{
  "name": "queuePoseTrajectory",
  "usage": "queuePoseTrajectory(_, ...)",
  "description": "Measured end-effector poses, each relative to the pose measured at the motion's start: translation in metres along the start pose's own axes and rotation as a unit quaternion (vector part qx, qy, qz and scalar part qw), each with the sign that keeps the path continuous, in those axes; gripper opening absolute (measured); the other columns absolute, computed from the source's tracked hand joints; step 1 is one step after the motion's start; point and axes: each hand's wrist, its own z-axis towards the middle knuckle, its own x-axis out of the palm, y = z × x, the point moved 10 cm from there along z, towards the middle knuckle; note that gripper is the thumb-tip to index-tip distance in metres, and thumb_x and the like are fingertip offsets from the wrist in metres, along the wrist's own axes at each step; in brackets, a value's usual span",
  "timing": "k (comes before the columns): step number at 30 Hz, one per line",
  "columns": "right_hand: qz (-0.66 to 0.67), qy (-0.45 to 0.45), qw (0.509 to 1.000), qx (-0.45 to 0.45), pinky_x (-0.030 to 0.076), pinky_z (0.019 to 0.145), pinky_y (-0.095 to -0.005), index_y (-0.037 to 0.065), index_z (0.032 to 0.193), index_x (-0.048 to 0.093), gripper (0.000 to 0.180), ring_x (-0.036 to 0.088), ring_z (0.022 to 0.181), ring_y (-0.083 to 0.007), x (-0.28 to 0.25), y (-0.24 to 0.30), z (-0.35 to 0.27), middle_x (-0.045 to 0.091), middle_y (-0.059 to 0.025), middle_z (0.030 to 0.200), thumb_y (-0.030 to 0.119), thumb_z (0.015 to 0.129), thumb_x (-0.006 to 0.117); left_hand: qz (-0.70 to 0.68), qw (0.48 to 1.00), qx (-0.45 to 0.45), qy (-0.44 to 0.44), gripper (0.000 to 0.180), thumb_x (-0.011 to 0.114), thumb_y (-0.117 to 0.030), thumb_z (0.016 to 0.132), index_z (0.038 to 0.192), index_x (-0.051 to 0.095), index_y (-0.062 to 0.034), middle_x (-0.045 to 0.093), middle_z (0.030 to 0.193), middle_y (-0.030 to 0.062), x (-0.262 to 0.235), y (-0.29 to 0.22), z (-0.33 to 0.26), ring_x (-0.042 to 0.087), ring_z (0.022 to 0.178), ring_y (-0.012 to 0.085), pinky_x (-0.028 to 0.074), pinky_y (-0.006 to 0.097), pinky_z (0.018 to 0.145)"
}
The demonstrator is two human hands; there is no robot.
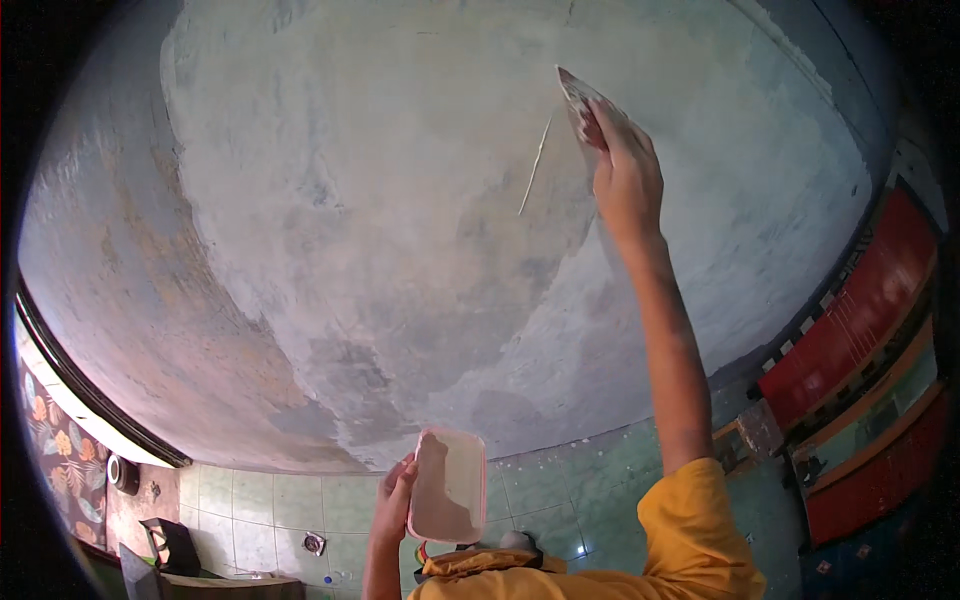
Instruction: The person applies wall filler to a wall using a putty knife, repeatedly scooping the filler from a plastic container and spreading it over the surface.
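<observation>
In front of me rises a wall (pixel 400 150) with pale, patchy filler spread over its grey surface. High on it, my right hand (pixel 630 180) is closed around a putty knife (pixel 574 88), whose pointed blade corner reaches up and left; its handle is mostly hidden by the fingers. Whitish filler smears the blade. Just left of the knife, a thin raised line of filler (pixel 535 165) runs down the wall. Low at the centre, my left hand (pixel 394 495) grips the left side of a rectangular plastic tub (pixel 484 485) with a pinkish rim. Pale material shows inside the tub.
Green floor tiles (pixel 345 500) run along the wall's foot, with a small round object (pixel 315 544) on them. Red-panelled furniture (pixel 850 300) stands at the right. On the left are a dark bag (pixel 172 545) and a floral-patterned surface (pixel 65 440).
</observation>
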Motion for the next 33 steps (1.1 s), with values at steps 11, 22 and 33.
queuePoseTrajectory(11,0.092,0.161,0.981,-0.059,0.051,0.092,-0.0423,0.002,0.122,0.063,0.039,0.064,0.106,-0.0339,0.055,0.067,-0.156,0.068,-0.0169,0.114,-0.003,0.083,0.057,-0.026,0.999,0.008,-0.020,0.053,0.057,-0.029,0.099,0.136,0.050,0.0074,0.061,0.125,0.0093,0.001,-0.013,-0.014,0.056,0.114,0.0150,0.044,0.029,0.097)
queuePoseTrajectory(22,-0.016,0.018,0.993,-0.118,0.050,0.094,-0.0386,0.007,0.125,0.061,0.043,0.062,0.109,-0.0326,0.014,0.045,0.031,0.065,-0.0137,0.123,-0.001,0.083,0.056,0.001,1.000,0.003,-0.027,0.052,0.059,-0.030,0.098,0.136,0.051,0.0060,0.062,0.124,0.0094,-0.001,0.003,-0.017,0.056,0.113,0.0147,0.045,0.028,0.096)
queuePoseTrajectory(33,0.088,0.131,0.980,-0.123,0.049,0.096,-0.0468,-0.002,0.127,0.056,0.043,0.062,0.113,-0.0320,0.034,0.094,-0.040,0.064,-0.0175,0.123,0.001,0.084,0.056,-0.031,0.998,0.011,-0.056,0.055,0.059,-0.030,0.097,0.137,0.049,0.0075,0.062,0.124,0.0116,-0.021,0.013,-0.016,0.057,0.115,0.0170,0.045,0.029,0.097)
